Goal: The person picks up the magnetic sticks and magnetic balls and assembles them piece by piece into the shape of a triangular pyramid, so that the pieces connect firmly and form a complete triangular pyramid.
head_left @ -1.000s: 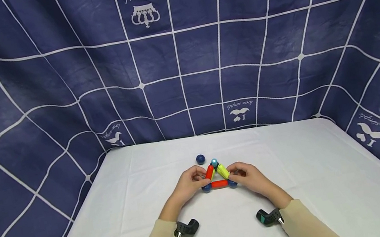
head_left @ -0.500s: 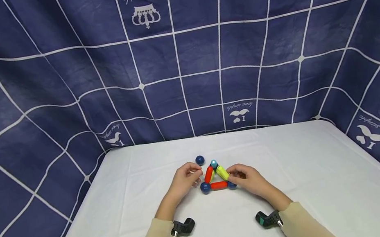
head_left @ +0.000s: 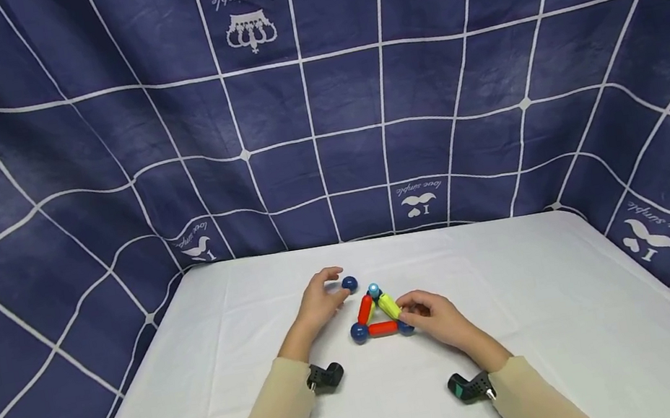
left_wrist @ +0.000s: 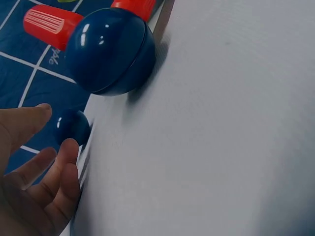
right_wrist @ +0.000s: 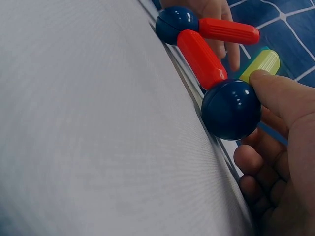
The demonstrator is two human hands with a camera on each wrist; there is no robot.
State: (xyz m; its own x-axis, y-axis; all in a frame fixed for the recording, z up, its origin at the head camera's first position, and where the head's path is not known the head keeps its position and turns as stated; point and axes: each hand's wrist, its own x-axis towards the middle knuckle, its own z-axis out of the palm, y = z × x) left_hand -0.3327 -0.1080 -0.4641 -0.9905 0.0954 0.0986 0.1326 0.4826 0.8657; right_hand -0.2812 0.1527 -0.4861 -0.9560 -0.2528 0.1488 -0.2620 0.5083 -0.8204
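Note:
A triangle of magnetic rods and balls stands on the white table. Its front red rod [head_left: 383,328] links a left blue ball [head_left: 360,333] and a right blue ball [right_wrist: 231,109]. Another red rod [head_left: 365,309] and a yellow-green rod [head_left: 390,306] lead up to the top, where a light blue rod end [head_left: 374,289] shows. My right hand [head_left: 433,312] pinches the yellow-green rod beside the right ball, thumb on it in the right wrist view. Behind the structure lies a loose blue ball [head_left: 350,284]. My left hand [head_left: 318,301] reaches around it, thumb and fingers spread apart.
The white tablecloth [head_left: 524,325] covers the table. A dark blue checked curtain [head_left: 349,90] hangs behind and at both sides. Each wrist wears a small black camera, one of them the left camera [head_left: 328,376].
My left hand has let go of the triangle's left side and moved back to the loose ball, its fingers spreading. My right hand keeps its hold on the yellow-green rod.

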